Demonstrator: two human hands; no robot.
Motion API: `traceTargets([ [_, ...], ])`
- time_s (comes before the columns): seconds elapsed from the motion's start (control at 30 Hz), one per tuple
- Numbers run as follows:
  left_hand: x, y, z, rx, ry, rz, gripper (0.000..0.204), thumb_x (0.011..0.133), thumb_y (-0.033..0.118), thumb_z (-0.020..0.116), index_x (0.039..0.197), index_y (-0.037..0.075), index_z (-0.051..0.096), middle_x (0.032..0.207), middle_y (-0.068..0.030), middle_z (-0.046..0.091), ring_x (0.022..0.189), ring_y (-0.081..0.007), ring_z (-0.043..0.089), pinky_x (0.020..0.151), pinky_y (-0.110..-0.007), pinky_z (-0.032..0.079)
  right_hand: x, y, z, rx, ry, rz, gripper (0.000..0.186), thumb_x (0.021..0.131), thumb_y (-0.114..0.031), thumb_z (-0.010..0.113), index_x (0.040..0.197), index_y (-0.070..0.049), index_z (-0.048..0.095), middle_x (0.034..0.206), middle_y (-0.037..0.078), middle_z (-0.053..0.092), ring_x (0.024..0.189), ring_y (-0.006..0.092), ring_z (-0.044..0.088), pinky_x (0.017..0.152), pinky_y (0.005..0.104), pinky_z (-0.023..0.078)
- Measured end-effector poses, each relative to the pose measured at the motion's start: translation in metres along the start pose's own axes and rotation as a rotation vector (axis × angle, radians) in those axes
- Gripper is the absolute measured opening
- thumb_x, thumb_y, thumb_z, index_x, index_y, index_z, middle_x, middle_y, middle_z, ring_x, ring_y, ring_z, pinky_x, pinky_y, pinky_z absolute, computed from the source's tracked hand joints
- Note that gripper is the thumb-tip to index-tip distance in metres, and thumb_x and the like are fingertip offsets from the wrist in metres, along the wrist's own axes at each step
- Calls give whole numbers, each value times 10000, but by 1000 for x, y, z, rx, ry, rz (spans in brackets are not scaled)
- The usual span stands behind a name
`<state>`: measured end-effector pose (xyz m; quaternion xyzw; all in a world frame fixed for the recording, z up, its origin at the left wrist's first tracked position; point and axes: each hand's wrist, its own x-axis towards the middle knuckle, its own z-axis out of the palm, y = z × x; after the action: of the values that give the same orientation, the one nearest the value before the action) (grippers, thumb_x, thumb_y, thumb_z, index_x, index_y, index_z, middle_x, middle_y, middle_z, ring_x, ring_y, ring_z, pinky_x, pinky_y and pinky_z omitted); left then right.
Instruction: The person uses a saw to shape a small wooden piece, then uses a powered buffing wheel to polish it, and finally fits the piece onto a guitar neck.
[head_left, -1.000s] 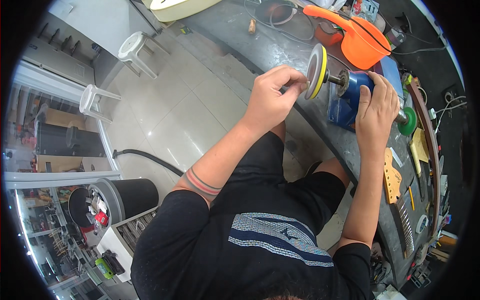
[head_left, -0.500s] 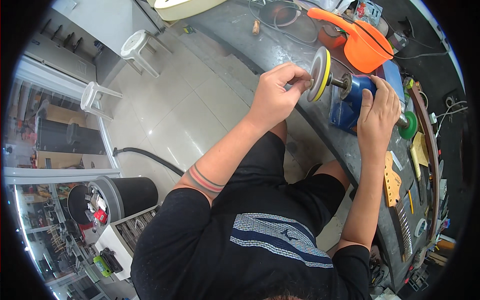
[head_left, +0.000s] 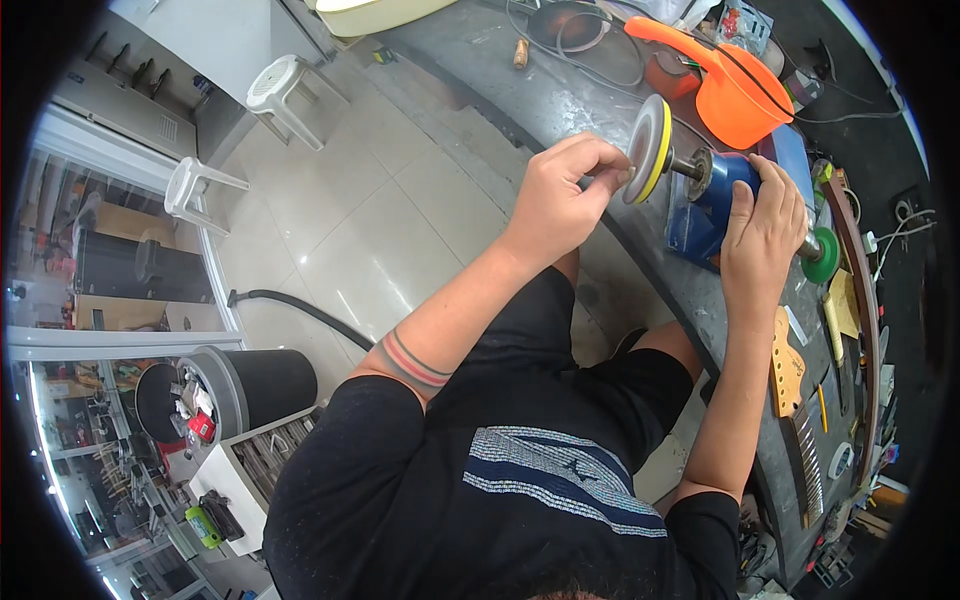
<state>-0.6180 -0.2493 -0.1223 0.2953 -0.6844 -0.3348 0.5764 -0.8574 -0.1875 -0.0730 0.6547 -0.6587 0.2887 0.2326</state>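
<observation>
A blue bench grinder (head_left: 718, 187) stands on the dark workbench (head_left: 672, 295) in front of me, its shaft pointing toward my left. On the near end of the shaft sits a grey disc (head_left: 645, 140) with a yellow rim; a green wheel (head_left: 822, 256) is on the other end. My left hand (head_left: 572, 190) has thumb and fingers pinched together at the face of the grey disc. What lies between those fingertips, if anything, is too small to make out. My right hand (head_left: 764, 215) rests over the grinder's blue housing, fingers spread along its top.
An orange dipper (head_left: 740, 108) and loose cables lie behind the grinder. Right of it are a guitar neck (head_left: 788, 368) and a yellow pencil (head_left: 822, 406). White stools (head_left: 283, 95), a black hose (head_left: 310, 308) and a dark bin (head_left: 275, 390) stand or lie on the floor at left.
The whole view has shifted slightly. My left fingertips sit a little lower against the disc's face; my right hand stays on the grinder.
</observation>
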Motion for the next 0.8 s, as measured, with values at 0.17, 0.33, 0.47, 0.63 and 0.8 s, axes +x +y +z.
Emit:
traceTargets([
  [0.17,0,0,1,-1,16,24,104,891,-95,741,966,-23,736,929,-89,747,861,-179,707,794,-312,553,0,-1,-1,0,-6,-1,401,1147,-359,525,1416,-74,614,1392,143,640,1376,350,535,1235,505,313],
  [0.33,0,-1,0,33,1,46,107,883,-96,742,961,-25,738,925,-95,748,857,-188,715,796,-310,558,0,0,-1,-1,-3,-1,397,1145,-355,534,1416,-76,612,1392,142,637,1372,347,536,1231,505,316],
  [0.47,-2,-1,1,39,1,70,112,877,-99,742,961,-24,740,926,-94,748,857,-189,717,792,-313,560,0,0,0,-3,4,6,384,1143,-347,541,1408,-78,611,1388,134,639,1369,339,539,1225,502,322],
  [0.63,-1,1,1,26,15,47,117,884,-112,736,962,-26,743,932,-84,747,862,-166,712,795,-303,555,1,-1,-2,10,11,-19,351,1124,-317,576,1379,-79,609,1363,120,644,1338,327,551,1212,492,336],
  [0.8,-1,-1,2,-3,6,13,119,892,-116,728,965,-24,747,943,-77,750,863,-152,705,796,-296,549,1,-2,-2,16,18,-9,347,1116,-309,589,1378,-82,610,1353,120,645,1333,326,551,1213,489,336],
])
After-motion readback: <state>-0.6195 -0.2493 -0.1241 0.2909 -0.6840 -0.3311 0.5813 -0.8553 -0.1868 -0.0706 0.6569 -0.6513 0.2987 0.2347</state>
